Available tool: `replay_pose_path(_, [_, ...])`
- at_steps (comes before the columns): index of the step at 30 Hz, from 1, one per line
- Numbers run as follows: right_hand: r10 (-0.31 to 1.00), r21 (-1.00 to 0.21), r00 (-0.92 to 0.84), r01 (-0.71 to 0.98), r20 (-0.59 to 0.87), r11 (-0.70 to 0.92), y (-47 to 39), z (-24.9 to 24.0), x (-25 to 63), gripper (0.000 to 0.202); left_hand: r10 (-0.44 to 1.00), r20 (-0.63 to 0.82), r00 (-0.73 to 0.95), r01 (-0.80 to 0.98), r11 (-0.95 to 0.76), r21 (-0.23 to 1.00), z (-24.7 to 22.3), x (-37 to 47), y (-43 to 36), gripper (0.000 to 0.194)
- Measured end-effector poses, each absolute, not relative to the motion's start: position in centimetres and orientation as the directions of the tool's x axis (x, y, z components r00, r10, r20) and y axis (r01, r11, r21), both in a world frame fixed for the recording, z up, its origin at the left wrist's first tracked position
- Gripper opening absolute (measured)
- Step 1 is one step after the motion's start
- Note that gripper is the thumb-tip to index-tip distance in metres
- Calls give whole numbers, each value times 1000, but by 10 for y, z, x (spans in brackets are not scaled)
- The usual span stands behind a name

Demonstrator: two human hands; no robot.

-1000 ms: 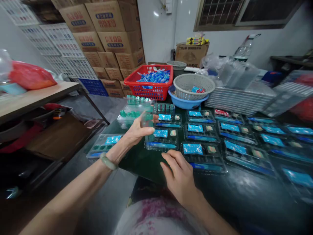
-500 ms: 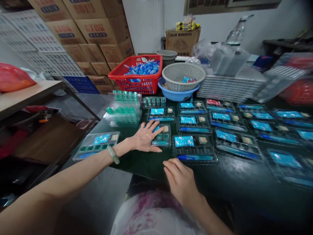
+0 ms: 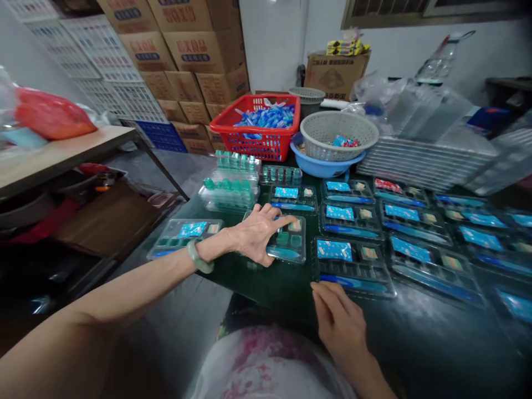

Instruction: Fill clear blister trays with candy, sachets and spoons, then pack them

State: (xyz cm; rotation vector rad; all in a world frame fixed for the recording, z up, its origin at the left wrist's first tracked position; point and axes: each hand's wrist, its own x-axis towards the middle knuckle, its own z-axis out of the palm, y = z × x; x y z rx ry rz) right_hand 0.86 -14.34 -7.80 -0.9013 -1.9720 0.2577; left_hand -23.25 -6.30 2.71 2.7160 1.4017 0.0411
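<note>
My left hand (image 3: 257, 233), a pale green bangle (image 3: 199, 256) on its wrist, lies over a clear plastic tray (image 3: 302, 252). Its fingers are bent around the tray's left part, the thumb at the near side, the index finger stretched to a small beige packet (image 3: 295, 225). Green pieces (image 3: 289, 239) and a blue pen (image 3: 282, 252) show in that tray; the palm hides the rest. My right hand (image 3: 341, 313) is closed, fingertips together, by the near left corner of another tray (image 3: 353, 265) with a blue patterned packet (image 3: 334, 250) and a pen. Nothing shows between them.
More filled trays (image 3: 432, 260) stand in rows to the right. Stacked trays of green pieces (image 3: 230, 185) and one filled tray (image 3: 185, 235) are left. Behind are a red basket (image 3: 253, 136) of blue pens, a grey colander (image 3: 338, 133) in a blue basin (image 3: 328, 166), and stacked empty trays (image 3: 424, 147).
My left hand has gone from lying flat with spread fingers to bending them around the tray, which sits slightly further left. My right hand stays closed. The view has turned left.
</note>
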Motion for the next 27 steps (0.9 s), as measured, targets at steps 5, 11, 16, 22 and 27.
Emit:
replay_pose_path(5, [649, -475, -297, 486, 700, 734, -137, -61, -11, 38, 847, 42, 530, 847, -531, 9, 56, -244, -95, 98])
replay_pose_path(11, [606, -383, -463, 490, 647, 783, -123, -18, -57, 20, 860, -33, 509, 860, -510, -23, 45, -231, -124, 102])
replay_pose_path(16, [579, -339, -674, 470, 458, 815, -120, -24, -43, 18, 844, -68, 532, 844, -523, 118, 17, -212, -129, 102])
replay_pose_path(22, [592, -318, -692, 499, 414, 806, -120, -39, -34, 19, 858, 69, 509, 822, -508, 259, -8, -215, -138, 96])
replay_pose_path(27, [636, -316, -661, 552, 399, 772, -123, -45, -37, 18, 844, 234, 483, 769, -537, 347, -21, -224, -165, 42])
